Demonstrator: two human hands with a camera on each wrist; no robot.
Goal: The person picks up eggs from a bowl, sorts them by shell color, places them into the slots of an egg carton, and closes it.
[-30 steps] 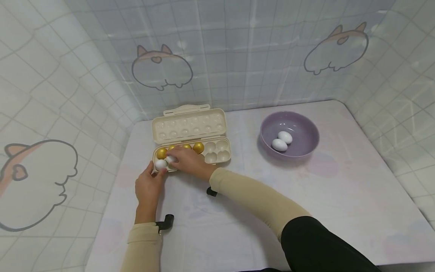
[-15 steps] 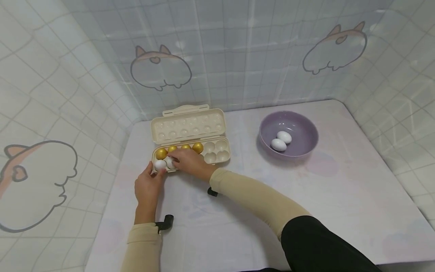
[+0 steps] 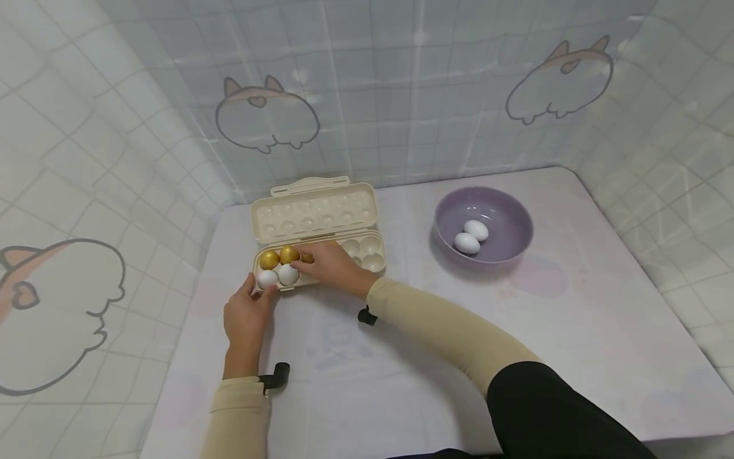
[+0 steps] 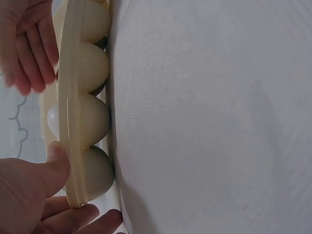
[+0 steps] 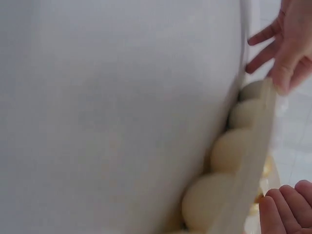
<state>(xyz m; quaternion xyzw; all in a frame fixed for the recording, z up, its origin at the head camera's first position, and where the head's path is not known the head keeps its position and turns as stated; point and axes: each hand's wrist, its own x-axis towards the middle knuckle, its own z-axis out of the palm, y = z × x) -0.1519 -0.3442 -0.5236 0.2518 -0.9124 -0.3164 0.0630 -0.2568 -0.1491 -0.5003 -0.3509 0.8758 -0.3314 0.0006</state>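
A cream egg carton [image 3: 314, 213] lies with its lid up at the back left of the table. My left hand [image 3: 245, 315] grips its near left corner, thumb on the rim and fingers around the end, as the left wrist view shows [image 4: 29, 195]. Two white eggs [image 3: 278, 276] fill the first front cups. Behind them sit gold eggs [image 3: 279, 257], some hidden by my right hand [image 3: 337, 264]. That hand hovers over the carton's middle with fingers nearly straight and nothing held; in the right wrist view its fingers [image 5: 287, 207] are beside the carton's rim.
To the right of the carton stands a purple bowl [image 3: 513, 223] with two white eggs [image 3: 471, 236] inside. Vacant cups [image 3: 369, 250] show at the carton's right end. A white cloth [image 3: 355, 382] covers the table, and tiled-pattern walls [image 3: 395, 115] enclose its back and sides.
My right hand has let go of the second white egg, now seated in its front cup, and has shifted right along the carton. The left hand keeps its hold on the corner.
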